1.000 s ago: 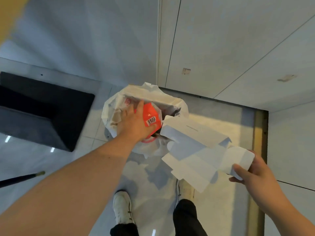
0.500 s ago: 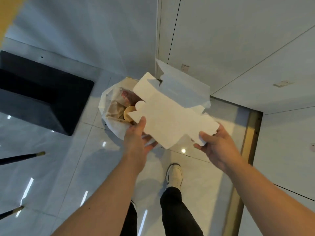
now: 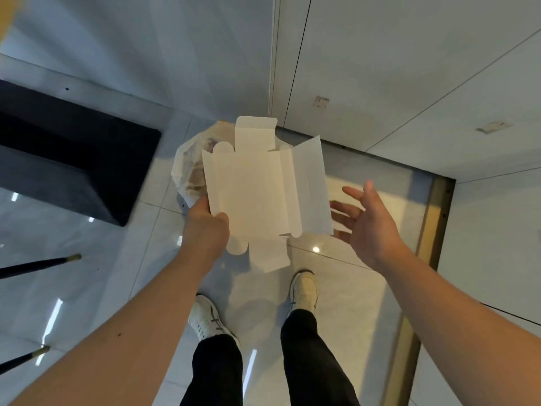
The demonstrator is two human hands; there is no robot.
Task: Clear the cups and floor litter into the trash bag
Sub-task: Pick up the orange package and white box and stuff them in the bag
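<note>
Head view, looking down at a glossy pale tiled floor (image 3: 87,288) with bright ceiling-light reflections.

Left hand (image 3: 206,230): fingers clenched on the lower left corner of a flattened white cardboard box (image 3: 257,194), thumb on top of the sheet, remaining fingers hidden beneath it. The box is unfolded, flaps spread out at top, bottom and right, held roughly flat in the air above the floor.

Right hand (image 3: 369,221): released, palm turned toward the box, fingers spread. It sits just beside the box's right flap; contact with the flap edge cannot be told, as the fingertips pass behind it.

Trash bag (image 3: 187,168): translucent white plastic, on the floor against the wall, directly behind the box and mostly hidden by it. Brownish and reddish contents show through on the left side; items not identifiable.

Room: light grey wall panels (image 3: 380,68) with dark seams ahead and to the right; a brass-coloured floor strip (image 3: 433,218) along the right side. A dark rectangular block (image 3: 73,162) stands on the floor at left. Two thin dark legs with brass tips (image 3: 38,263) enter from the left edge. Below, two white sneakers (image 3: 209,320) and black trouser legs.
</note>
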